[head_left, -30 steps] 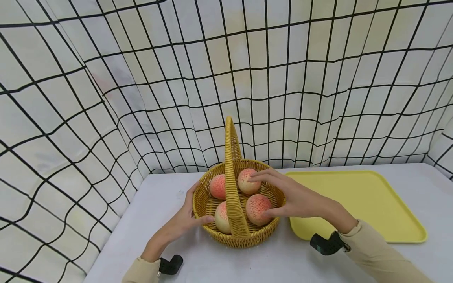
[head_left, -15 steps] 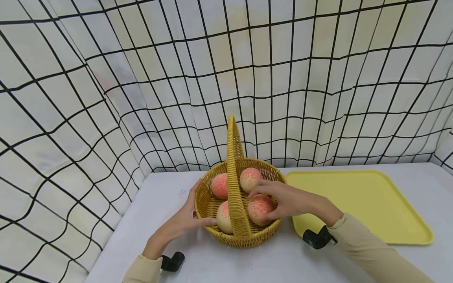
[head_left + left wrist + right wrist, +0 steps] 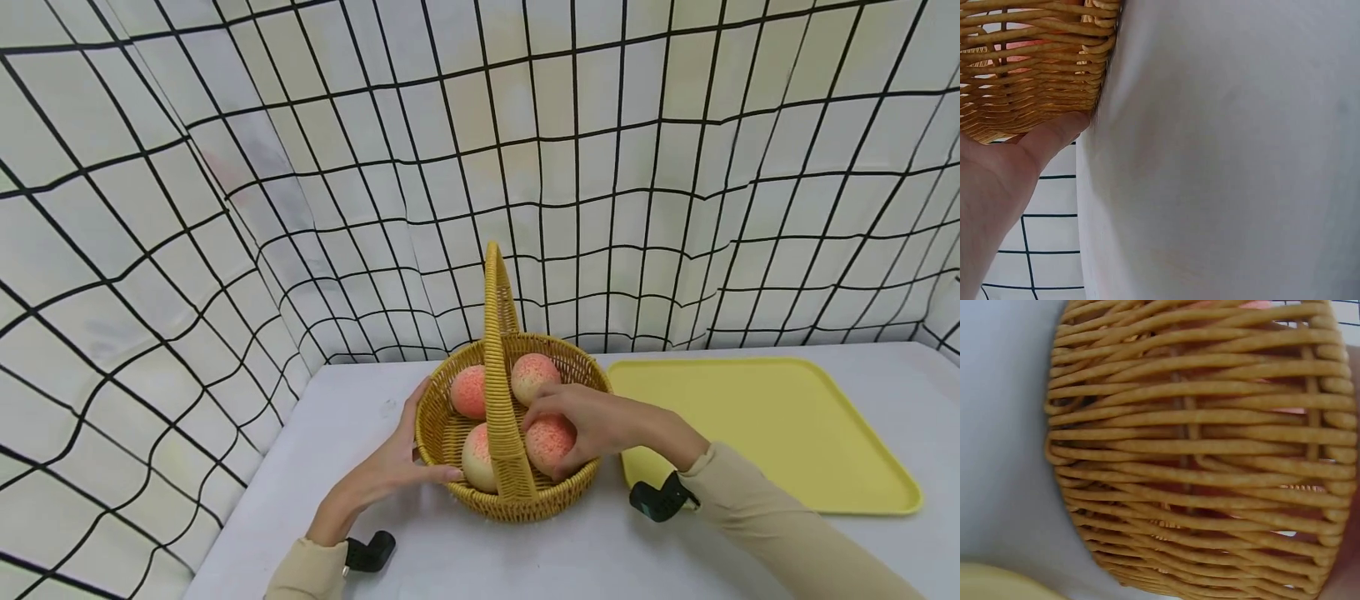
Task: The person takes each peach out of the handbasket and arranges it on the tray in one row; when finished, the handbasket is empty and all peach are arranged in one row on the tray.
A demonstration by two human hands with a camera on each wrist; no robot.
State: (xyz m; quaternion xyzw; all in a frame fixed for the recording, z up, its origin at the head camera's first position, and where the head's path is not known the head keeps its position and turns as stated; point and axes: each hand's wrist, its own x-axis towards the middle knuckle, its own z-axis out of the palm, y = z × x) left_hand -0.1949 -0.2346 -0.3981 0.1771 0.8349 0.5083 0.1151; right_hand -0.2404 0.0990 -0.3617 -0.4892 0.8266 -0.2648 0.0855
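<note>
A yellow-brown wicker basket (image 3: 551, 504) with a tall arched handle holds peaches speckled pink and cream. My right hand (image 3: 600, 421) reaches over the right rim and grips the front-right peach (image 3: 550, 443), thumb in front and fingers behind. That peach sits low in the basket. Three more lie around it: one at the back right (image 3: 533, 374), one at the back left (image 3: 468, 392) and one at the front left (image 3: 477, 460), partly behind the handle. My left hand (image 3: 401, 454) rests spread against the basket's left side; a straight finger (image 3: 1054, 137) touches its wall low down.
A yellow tray (image 3: 757, 433) lies on the white table (image 3: 465, 562) to the right of the basket. White walls with a black grid (image 3: 600, 167) stand behind and at the left. Each wrist carries a small black camera.
My right hand has moved down and left into the basket, and its fingers have closed around the front-right peach. The left hand stays at the basket's side.
</note>
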